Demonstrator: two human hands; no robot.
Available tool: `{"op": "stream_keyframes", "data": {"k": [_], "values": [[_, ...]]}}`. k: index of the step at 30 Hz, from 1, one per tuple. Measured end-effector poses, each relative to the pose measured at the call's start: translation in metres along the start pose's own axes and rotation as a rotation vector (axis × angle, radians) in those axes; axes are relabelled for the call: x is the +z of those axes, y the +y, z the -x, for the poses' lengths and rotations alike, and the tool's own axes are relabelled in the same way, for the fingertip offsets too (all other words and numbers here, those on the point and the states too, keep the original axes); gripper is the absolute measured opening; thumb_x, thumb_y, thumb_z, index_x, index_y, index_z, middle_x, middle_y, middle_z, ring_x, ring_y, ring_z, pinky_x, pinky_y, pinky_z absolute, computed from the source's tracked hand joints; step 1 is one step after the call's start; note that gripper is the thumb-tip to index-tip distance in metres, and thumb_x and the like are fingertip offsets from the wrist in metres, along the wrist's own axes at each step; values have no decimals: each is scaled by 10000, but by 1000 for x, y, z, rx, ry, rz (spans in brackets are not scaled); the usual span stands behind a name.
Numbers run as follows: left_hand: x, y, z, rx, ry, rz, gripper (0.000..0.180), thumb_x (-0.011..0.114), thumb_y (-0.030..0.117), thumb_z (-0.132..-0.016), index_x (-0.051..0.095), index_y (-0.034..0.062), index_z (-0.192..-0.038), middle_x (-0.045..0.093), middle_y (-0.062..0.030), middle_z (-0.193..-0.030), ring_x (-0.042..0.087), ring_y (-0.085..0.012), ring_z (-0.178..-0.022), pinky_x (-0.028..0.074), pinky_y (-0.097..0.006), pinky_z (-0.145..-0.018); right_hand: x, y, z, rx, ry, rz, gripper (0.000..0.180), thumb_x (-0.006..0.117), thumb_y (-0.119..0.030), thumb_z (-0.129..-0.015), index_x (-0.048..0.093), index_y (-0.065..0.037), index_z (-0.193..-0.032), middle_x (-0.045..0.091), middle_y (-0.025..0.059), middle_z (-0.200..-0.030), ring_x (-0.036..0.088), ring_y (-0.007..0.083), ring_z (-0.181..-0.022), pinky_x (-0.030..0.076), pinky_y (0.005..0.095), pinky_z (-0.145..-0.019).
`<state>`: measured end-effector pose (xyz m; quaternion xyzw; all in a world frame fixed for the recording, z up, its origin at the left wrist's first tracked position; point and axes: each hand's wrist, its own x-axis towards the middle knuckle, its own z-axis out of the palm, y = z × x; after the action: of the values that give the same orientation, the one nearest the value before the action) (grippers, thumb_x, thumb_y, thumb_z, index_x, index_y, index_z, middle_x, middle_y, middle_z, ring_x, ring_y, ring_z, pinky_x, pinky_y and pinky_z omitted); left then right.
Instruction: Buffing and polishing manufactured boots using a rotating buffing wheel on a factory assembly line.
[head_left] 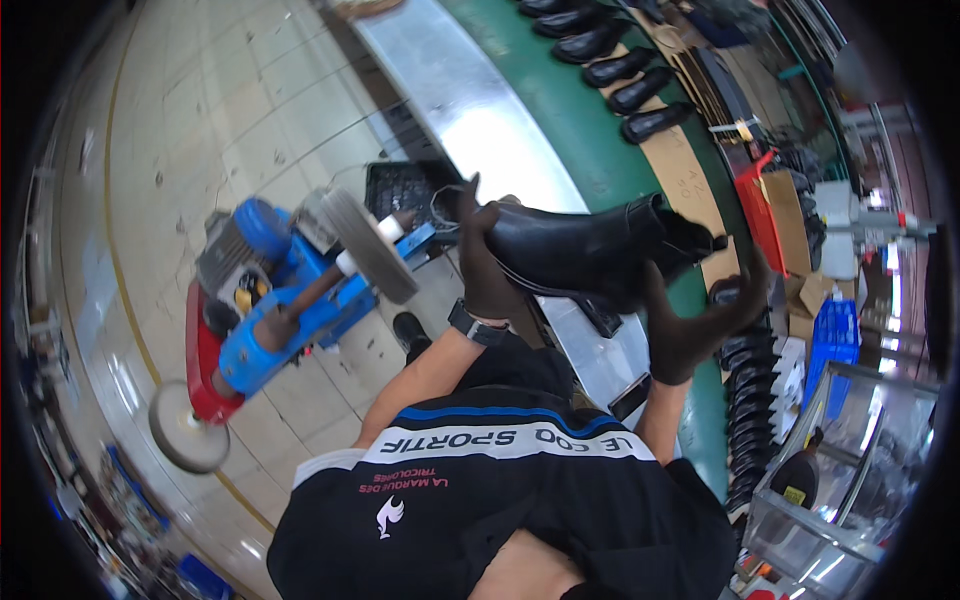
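Note:
A black leather ankle boot (575, 240) is held sideways in front of me, its toe to the left and its shaft opening to the right. My left hand (487, 265), in a dark glove and with a black watch at the wrist, grips the toe end. By the heel and shaft is my right hand (700, 325), also dark-gloved. Its thumb meets the boot's heel side while the other fingers stretch out apart, away from the leather. Under the boot a black piece (600, 315) shows partly; whether it is the boot's heel or a separate thing I cannot tell.
A blue and red machine (290, 320) with grey wheels stands at left on the tiled floor. The green bench (540, 95) has a metal strip (480, 90) along its edge. Black shoes (640, 90) line its far side. Right of it are a blue crate (835, 345) and a clear-sided case (840, 470).

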<state>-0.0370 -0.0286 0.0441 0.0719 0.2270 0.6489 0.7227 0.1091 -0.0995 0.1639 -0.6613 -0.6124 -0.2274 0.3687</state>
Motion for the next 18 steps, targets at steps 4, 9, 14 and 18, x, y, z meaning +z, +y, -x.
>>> {"op": "stream_keyframes", "data": {"k": [4, 9, 14, 18], "values": [[-88, -14, 19, -444, 160, 370, 397, 388, 368, -903, 503, 49, -1110, 572, -125, -944, 565, -238, -871, 450, -332, -817, 5, 46, 59, 821, -793, -866, 860, 773, -44, -547, 332, 4, -1283, 418, 123, -1274, 416, 215, -1149, 319, 332, -988], [-184, -1, 64, -576, 295, 412, 625, 295, 537, -890, 362, 62, -1291, 497, -176, -1152, 483, -307, -1070, 331, -428, -986, 33, -2, 137, 1345, -1337, -1197, 656, 684, -39, -655, 415, -19, -1253, 495, 90, -1204, 461, 211, -1118, 340, 322, -987], [-204, 31, 49, -543, 314, 407, 701, 295, 595, -864, 331, 30, -1277, 414, -234, -1256, 457, -361, -1109, 356, -455, -970, 57, -20, 175, 1539, -1374, -1218, 551, 673, -49, -648, 489, -32, -1167, 543, 80, -1119, 501, 199, -1060, 385, 326, -928], [-210, 25, 28, -457, 330, 208, 541, 305, 482, -915, 374, 38, -1217, 513, -169, -1120, 530, -278, -1007, 453, -406, -867, 93, 6, 249, 1366, -1285, -1142, 190, 567, -147, -745, 600, -49, -905, 617, 84, -945, 579, 187, -904, 441, 307, -864]]}}
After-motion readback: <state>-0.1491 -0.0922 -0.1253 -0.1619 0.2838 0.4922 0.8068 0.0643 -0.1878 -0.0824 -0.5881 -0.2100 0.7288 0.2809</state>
